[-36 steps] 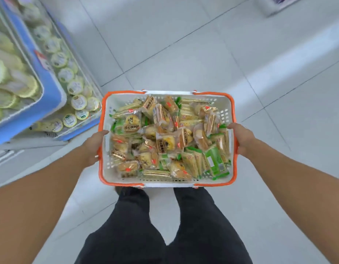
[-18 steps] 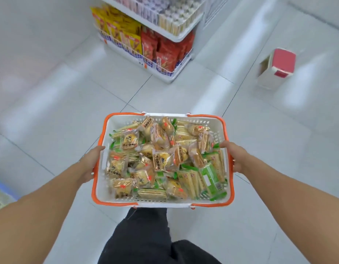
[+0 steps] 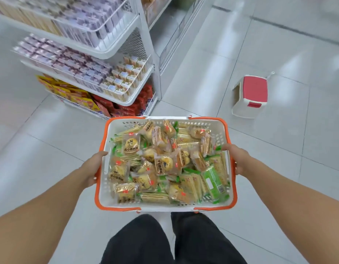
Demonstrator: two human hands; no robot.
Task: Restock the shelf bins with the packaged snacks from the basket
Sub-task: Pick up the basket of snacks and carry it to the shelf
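A white basket (image 3: 165, 204) with an orange rim is carried level in front of me, above my legs. It is full of packaged snacks (image 3: 165, 162): golden pastry packs, cracker sleeves and a green pack at the right. My left hand (image 3: 92, 168) grips the basket's left rim, thumb over the edge. My right hand (image 3: 239, 159) grips the right rim in the same way. The fingers of both hands are hidden under the rim.
A white wire shelf unit (image 3: 100, 52) stands at the upper left, stocked with purple boxes, small cartons and red and yellow bags at the bottom. A white stool with a red top (image 3: 250, 96) sits on the tiled floor to the right.
The view has swung from one shelf across open floor toward the white shelf unit, which is now much closer. Both hands keep the same grip on the basket.
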